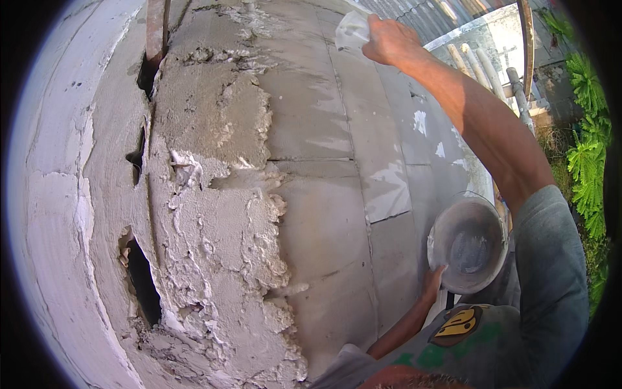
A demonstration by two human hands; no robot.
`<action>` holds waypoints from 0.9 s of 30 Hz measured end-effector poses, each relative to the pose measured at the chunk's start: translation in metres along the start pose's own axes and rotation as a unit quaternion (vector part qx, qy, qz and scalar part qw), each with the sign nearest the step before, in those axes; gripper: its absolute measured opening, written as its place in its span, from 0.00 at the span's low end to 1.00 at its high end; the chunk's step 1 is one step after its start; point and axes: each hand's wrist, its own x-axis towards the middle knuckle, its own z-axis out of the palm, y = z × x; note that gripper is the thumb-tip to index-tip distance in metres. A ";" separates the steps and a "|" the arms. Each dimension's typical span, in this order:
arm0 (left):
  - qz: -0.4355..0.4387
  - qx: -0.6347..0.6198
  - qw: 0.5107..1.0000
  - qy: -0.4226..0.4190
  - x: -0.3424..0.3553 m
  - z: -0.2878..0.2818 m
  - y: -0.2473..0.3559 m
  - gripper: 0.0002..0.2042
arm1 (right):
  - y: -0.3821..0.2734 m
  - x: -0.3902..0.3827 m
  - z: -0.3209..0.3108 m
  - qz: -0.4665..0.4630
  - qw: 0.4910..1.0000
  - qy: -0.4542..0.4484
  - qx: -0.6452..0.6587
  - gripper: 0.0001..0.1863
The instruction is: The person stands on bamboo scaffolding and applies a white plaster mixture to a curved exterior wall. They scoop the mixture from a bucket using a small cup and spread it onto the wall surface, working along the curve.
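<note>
My right hand (392, 42), stretched out toward the top, is closed around a whitish translucent plastic piece (353, 31). Whether that piece is a cup or a bag I cannot tell. It is held in front of the grey block wall (317, 214), whose upper part carries darker, wet-looking streaks. Low on the right, my left hand (435, 280) grips the rim of a round grey bucket (470, 249). The bucket tilts so that its stained inside shows; a darker patch lies at its bottom. Rough wet-looking plaster (220, 253) covers the blocks on the left, ending in a ragged edge.
Dark openings (142, 279) break the plaster along a vertical strip, and a wooden batten (157, 32) stands above them. Poles (483, 68) and a corrugated sheet (414, 16) are at the upper right. Green plants (588, 149) grow along the right edge.
</note>
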 end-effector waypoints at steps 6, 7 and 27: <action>0.027 -0.005 1.000 0.013 -0.002 0.015 0.011 0.24 | -0.099 0.039 -0.026 -0.070 0.996 -0.019 0.044 0.19; 0.039 -0.028 0.999 0.012 0.002 0.010 0.008 0.24 | -0.100 0.025 -0.032 -0.048 0.997 -0.030 0.049 0.20; 0.057 -0.067 0.996 0.017 -0.034 0.024 0.026 0.22 | 0.254 -0.318 -0.045 0.339 0.845 -0.244 0.334 0.31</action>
